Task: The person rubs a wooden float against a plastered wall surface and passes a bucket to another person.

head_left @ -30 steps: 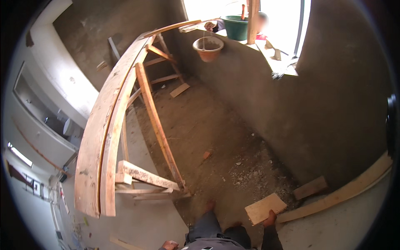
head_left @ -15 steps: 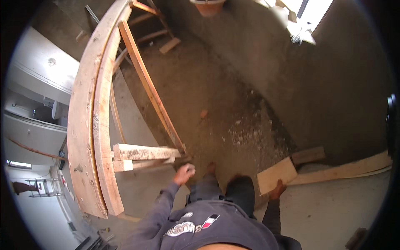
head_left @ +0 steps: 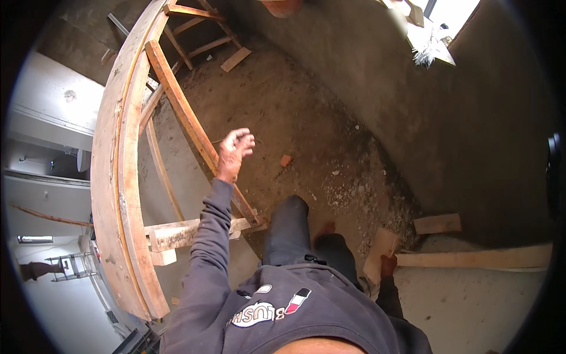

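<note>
My left hand (head_left: pixel 234 152) is stretched forward beside the slanting wooden brace (head_left: pixel 187 115), its fingers apart and slightly curled, with nothing in them. From here I cannot tell whether the wrist touches the brace. Down at my right side, my right hand (head_left: pixel 388 266) grips a short wooden board (head_left: pixel 378 252), now tilted so that it looks narrow. To my left stands a scaffold of long planks (head_left: pixel 112 194) on a timber frame. A rough crosspiece (head_left: pixel 175 235) passes partly behind my left forearm.
A long pale plank (head_left: pixel 477 258) lies at the right, with another short board (head_left: pixel 437 223) by the wall. Rubble (head_left: pixel 349 194) and a brick piece (head_left: pixel 286 160) lie on the floor. A bucket (head_left: pixel 283 8) shows at the top. A bristly brush (head_left: pixel 425 54) is by the window.
My left hand has swung forward from near the crosspiece to beside the brace. The board in my right hand has turned edge-on. My legs have shifted, one knee further forward.
</note>
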Demonstrator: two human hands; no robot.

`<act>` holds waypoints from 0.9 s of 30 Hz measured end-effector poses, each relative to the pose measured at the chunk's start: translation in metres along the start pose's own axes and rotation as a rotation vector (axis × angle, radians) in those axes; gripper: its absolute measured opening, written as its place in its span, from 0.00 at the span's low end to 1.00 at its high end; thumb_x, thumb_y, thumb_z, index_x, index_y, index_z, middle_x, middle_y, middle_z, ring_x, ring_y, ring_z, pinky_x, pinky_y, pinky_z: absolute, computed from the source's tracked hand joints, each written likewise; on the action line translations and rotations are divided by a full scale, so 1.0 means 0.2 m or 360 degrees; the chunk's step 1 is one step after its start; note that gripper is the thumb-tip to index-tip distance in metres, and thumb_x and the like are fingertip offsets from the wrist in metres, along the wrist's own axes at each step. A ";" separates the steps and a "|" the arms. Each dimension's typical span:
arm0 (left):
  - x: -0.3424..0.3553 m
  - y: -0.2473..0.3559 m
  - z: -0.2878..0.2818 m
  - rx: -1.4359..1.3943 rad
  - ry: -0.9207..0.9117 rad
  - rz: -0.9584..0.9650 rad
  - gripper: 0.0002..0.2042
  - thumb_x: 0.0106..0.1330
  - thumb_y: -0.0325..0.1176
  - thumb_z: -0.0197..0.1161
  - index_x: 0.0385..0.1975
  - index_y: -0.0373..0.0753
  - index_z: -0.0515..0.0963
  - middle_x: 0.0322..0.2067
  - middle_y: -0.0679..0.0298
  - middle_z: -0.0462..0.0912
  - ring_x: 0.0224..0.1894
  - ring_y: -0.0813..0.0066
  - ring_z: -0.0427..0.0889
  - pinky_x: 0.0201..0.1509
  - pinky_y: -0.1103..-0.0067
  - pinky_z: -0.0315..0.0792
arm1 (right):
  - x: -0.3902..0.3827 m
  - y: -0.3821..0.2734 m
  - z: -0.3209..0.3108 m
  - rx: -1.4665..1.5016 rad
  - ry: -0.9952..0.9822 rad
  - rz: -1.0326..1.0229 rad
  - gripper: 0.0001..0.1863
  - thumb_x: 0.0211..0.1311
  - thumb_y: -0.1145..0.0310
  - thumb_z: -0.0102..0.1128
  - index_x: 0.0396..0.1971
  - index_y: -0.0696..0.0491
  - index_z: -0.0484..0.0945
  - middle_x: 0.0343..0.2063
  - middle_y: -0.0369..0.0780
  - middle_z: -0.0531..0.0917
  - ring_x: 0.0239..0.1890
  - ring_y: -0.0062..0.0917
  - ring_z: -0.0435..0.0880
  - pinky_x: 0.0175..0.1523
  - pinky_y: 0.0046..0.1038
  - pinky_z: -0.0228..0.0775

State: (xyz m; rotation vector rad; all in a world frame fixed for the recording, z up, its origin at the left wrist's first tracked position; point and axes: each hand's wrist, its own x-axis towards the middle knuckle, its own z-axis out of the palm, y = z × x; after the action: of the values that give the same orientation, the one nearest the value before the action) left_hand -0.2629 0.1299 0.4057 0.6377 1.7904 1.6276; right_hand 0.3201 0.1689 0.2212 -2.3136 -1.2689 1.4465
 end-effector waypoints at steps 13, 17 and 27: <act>1.39 0.62 -0.04 -0.0161 0.0058 0.0563 0.23 0.63 0.43 0.60 0.51 0.34 0.68 0.46 0.56 0.75 0.46 0.71 0.76 0.50 0.75 0.72 | 0.35 -0.12 0.17 -0.0545 0.0368 -0.0314 0.27 0.43 0.73 0.60 0.48 0.66 0.69 0.45 0.55 0.75 0.48 0.42 0.74 0.52 0.35 0.65; 1.94 0.80 -0.05 -0.0142 -0.0022 0.0727 0.26 0.63 0.46 0.58 0.54 0.33 0.66 0.49 0.55 0.73 0.51 0.68 0.73 0.56 0.73 0.67 | 0.18 -0.41 0.22 -0.0645 0.0078 0.0058 0.25 0.42 0.71 0.62 0.44 0.63 0.72 0.44 0.52 0.76 0.43 0.40 0.78 0.44 0.38 0.71; 2.81 1.11 0.33 -0.0229 -0.0751 0.0235 0.31 0.62 0.54 0.56 0.54 0.33 0.65 0.47 0.52 0.75 0.55 0.64 0.70 0.60 0.67 0.61 | -0.23 -0.83 0.73 -0.0884 0.0330 0.0249 0.26 0.44 0.57 0.64 0.40 0.61 0.74 0.37 0.50 0.79 0.39 0.38 0.79 0.41 0.38 0.71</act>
State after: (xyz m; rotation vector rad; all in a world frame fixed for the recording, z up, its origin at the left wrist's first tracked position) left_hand -0.6142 0.6054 0.5511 1.0094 1.3000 1.5238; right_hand 0.0986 0.1980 0.2582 -2.8730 -1.6132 0.9304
